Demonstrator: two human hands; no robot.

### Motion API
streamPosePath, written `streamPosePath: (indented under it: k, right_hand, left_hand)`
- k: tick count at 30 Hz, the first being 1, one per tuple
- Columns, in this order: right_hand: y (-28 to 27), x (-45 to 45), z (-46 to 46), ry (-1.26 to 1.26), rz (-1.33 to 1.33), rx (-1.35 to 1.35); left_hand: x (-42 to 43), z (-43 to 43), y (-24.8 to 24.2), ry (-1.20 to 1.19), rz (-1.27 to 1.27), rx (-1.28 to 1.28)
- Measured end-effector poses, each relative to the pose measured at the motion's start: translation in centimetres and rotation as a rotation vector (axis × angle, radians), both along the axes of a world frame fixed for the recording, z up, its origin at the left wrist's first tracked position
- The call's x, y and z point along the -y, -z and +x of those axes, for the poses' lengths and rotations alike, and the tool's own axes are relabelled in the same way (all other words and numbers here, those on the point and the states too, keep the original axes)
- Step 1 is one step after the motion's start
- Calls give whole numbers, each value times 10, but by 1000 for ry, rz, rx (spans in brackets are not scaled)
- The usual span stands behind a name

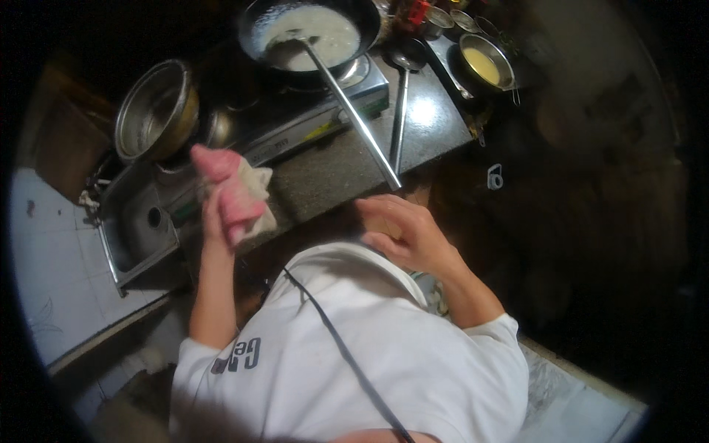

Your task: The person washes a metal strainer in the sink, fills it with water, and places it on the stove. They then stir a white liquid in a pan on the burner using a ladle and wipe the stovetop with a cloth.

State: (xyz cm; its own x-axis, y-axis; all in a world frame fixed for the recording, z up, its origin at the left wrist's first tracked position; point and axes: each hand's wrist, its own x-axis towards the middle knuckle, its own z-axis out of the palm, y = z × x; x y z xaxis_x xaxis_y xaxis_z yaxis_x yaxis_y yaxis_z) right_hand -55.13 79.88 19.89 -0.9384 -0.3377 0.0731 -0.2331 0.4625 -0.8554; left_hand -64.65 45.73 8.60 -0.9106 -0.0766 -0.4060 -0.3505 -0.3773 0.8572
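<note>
My left hand (pixel 212 217) grips a folded pink and cream cloth (pixel 235 191) in front of the counter, near the sink. The cloth hides most of its fingers. My right hand (pixel 412 235) holds nothing; its fingers are bent, with the thumb apart from them. Just above it is the handle end of a long metal ladle or spatula (pixel 360 122), with a gap between them. That utensil leans in a dark wok (pixel 368 33) of white, milky liquid (pixel 332 36). Under the wok stands a gas stove (pixel 310 119).
A second ladle (pixel 403 105) lies on the dark stone counter (pixel 443 116). Right of it is a metal bowl (pixel 503 75) of yellow liquid (pixel 482 65). To the left, a large metal pot (pixel 191 108) is tilted beside the steel sink (pixel 130 221). A dark cord (pixel 343 354) crosses my shirt.
</note>
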Motion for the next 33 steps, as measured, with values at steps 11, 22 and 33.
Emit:
streamPosePath:
  k: [11,22,33]
  right_hand:
    - [25,-25,28,176,335,18]
    - [60,-51,41,223,326,216]
    - [78,-52,29,70,334,181]
  left_hand:
    - [-66,-217,49,53,-1535,-168]
    - [-101,-232,16,611,-1569,72]
    - [-117,-226,8,936,-1772,-15]
